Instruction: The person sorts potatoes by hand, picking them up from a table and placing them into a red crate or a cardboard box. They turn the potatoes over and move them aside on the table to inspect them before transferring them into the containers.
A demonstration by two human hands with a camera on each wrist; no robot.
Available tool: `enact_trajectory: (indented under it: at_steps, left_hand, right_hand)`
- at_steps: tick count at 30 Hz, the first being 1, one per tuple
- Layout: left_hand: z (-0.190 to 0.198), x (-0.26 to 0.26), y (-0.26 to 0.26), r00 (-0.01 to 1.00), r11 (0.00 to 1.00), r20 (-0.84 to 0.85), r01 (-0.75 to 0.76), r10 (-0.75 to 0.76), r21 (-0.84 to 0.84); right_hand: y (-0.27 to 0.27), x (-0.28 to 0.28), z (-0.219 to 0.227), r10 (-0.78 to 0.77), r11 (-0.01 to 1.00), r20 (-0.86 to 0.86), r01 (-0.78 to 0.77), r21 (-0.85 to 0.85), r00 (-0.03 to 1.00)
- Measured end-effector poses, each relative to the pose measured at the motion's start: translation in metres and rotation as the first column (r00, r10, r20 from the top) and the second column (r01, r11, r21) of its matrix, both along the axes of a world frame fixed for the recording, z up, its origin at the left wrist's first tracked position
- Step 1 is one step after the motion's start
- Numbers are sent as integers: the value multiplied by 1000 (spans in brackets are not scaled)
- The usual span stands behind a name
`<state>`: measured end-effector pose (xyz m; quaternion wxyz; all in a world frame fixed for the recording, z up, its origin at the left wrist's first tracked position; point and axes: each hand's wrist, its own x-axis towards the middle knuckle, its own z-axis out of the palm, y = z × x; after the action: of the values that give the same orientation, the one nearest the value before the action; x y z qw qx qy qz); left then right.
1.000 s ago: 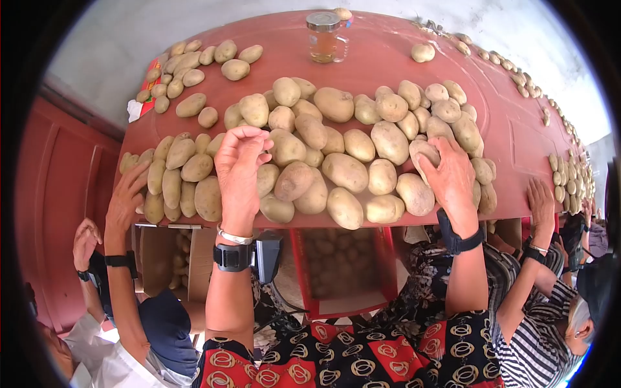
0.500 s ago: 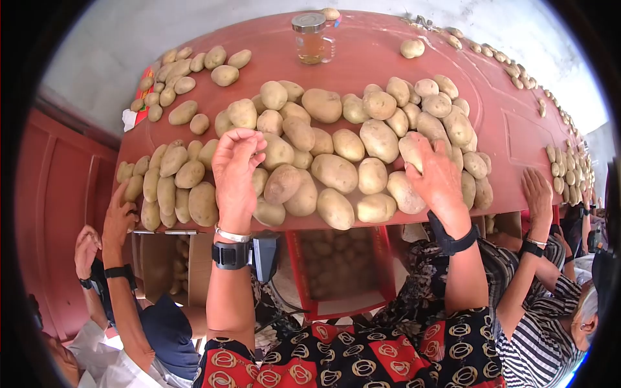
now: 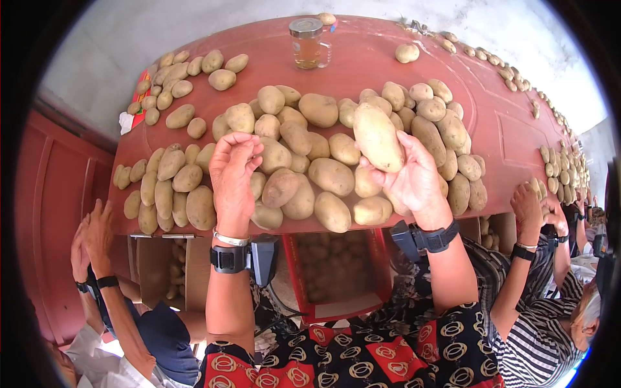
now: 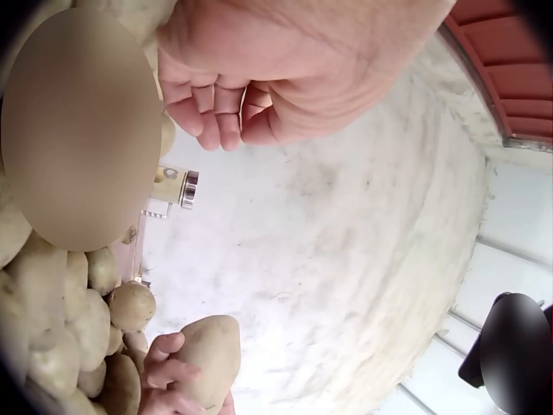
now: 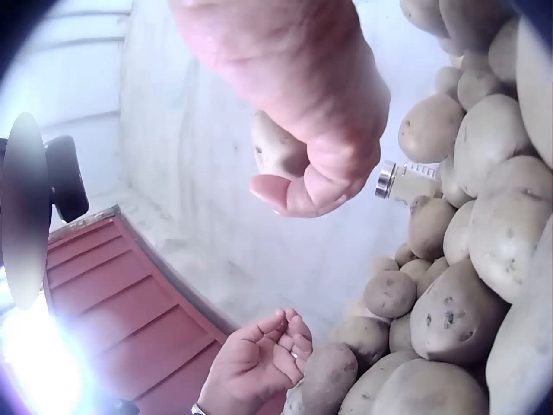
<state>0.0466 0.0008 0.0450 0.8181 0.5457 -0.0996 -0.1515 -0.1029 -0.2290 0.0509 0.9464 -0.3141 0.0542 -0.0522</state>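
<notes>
In the head view my right hand [image 3: 417, 184] holds up a large oblong potato [image 3: 378, 137], gripped between thumb and fingers above the pile. The right wrist view shows part of that potato [image 5: 275, 147] beyond the curled fingers. My left hand [image 3: 234, 178] hovers at the near left part of the pile, fingers loosely bent, with nothing in it. In the left wrist view its fingertips hang near the thumb. Between and behind both hands lies a heap of potatoes [image 3: 333, 176] on the red table [image 3: 362, 64].
A lidded glass mug of amber liquid [image 3: 307, 52] stands at the back. Smaller potatoes [image 3: 174, 84] lie at the far left, and more line the right edge. Below the table edge is a red-rimmed crate [image 3: 301, 304] of potatoes. Other people's hands [image 3: 527, 204] work on both sides.
My right hand has lifted the potato off the right part of the heap, bringing it left and turning palm up. The left hand has barely moved.
</notes>
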Motion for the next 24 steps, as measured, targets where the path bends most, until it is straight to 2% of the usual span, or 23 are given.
enact_trajectory:
  at_steps: [4,6,7,9,10,11,12,13,14,15,16,17,19,21,23,24]
  left_hand:
    - [5,-1,2,1000,1000,1,1,-1,2]
    - [4,-2,3,1000,999,-8,15,-16,-44]
    - [4,-3,4,1000,999,-11,18,-18,-45]
    - [3,-2,5,1000,999,-20,-10,10,-36]
    - [4,-2,5,1000,999,-17,-10,10,-38]
    - [6,-3,5,1000,999,-17,-3,3,-42]
    - [8,-4,7,1000,999,-19,5,-6,-44]
    - [7,-4,8,1000,999,-19,9,-10,-42]
    - [5,-3,9,1000,999,-24,6,-7,-45]
    - [4,-3,8,1000,999,-30,5,-6,-51]
    - [4,-4,7,999,998,-33,14,-16,-57]
    - [5,-4,8,999,999,-41,12,-14,-47]
    - [6,-3,10,999,999,-48,8,-9,-32]
    - [3,-4,10,999,999,-32,25,-26,-24]
    - [3,-5,10,999,999,-37,26,-27,-30]
    - [4,-5,11,999,999,-40,23,-24,-32]
  right_hand:
    - [16,18,5,-48,999,0,48,21,999]
    - [26,29,8,-298,954,-85,295,-44,951]
    - [26,32,7,-301,953,-87,298,-45,950]
    - [24,39,1,-323,900,-40,294,-322,946]
    - [25,46,0,-323,899,-38,294,-323,946]
    - [29,54,-1,-395,768,49,359,-530,917]
    - [33,61,-3,-444,587,149,412,-697,884]
    - [38,66,-3,-447,587,148,414,-696,882]
    - [41,69,-4,-419,357,232,394,-847,878]
    - [41,69,-4,-369,92,303,359,-929,879]
    - [40,68,-8,-237,-205,378,335,-920,895]
    - [38,65,-11,-240,-210,379,333,-919,894]
    - [37,61,-13,-129,-115,-7,-22,-993,992]
    - [33,61,-14,-130,-107,-8,-22,-994,992]
    - [27,63,-16,-127,-42,-12,-17,-999,992]
    - [23,62,-14,-127,-42,-10,-16,-999,992]
